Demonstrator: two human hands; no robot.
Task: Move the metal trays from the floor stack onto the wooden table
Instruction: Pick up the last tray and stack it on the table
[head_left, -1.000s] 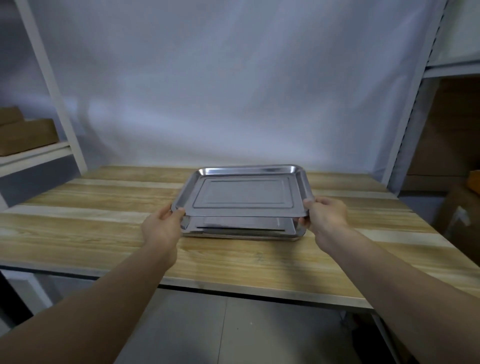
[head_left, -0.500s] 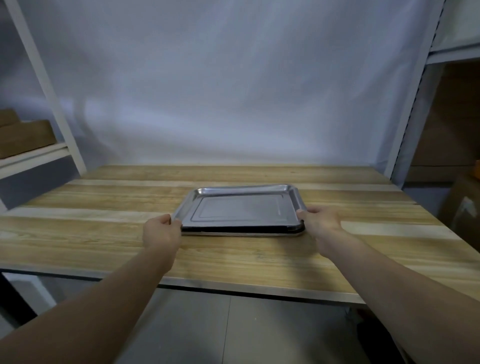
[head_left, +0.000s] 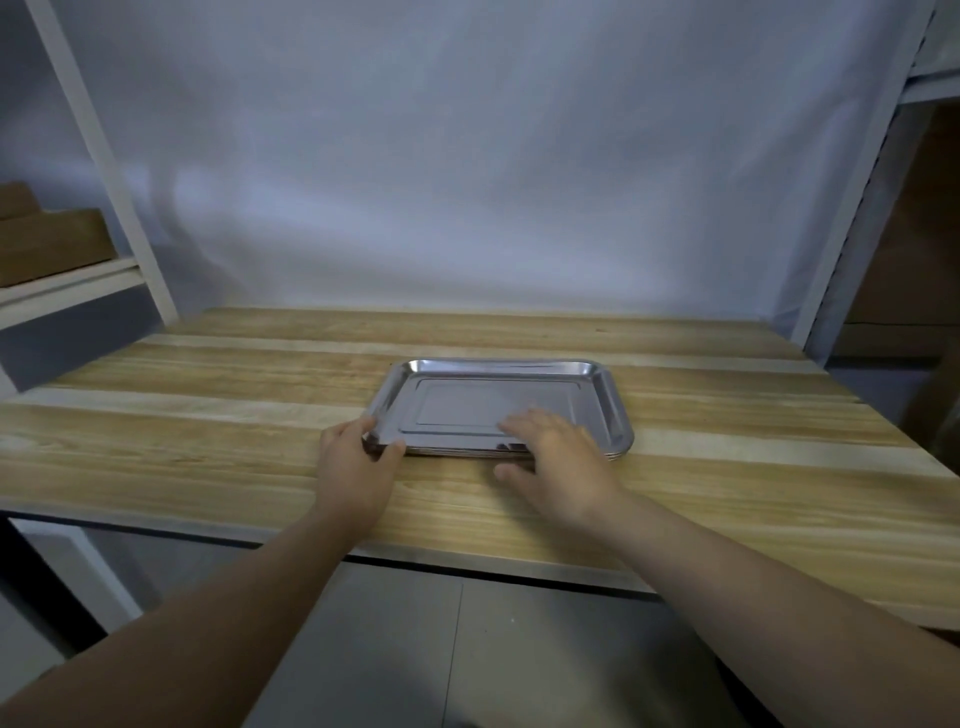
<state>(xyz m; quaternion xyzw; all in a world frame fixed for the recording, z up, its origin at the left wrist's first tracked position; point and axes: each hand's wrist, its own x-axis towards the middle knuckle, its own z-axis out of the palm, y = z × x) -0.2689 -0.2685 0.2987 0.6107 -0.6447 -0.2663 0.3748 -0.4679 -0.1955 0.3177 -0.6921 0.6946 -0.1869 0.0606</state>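
Premises present as a storeroom or stockroom: white metal racking (head_left: 111, 171) on both sides, cardboard boxes (head_left: 52, 244) shelved, a wooden worktable (head_left: 208, 441), white sheet backdrop (head_left: 467, 156).

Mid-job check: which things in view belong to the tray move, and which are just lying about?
Job:
- stack of shiny rectangular metal trays
- light wooden table under the stack
- left hand gripping the stack's near-left corner
- right hand, fingers straight over the near rim

Lying about:
- brown cardboard boxes on the white shelf

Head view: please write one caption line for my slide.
Left hand grips stacked metal trays on wooden table; right hand lies open.
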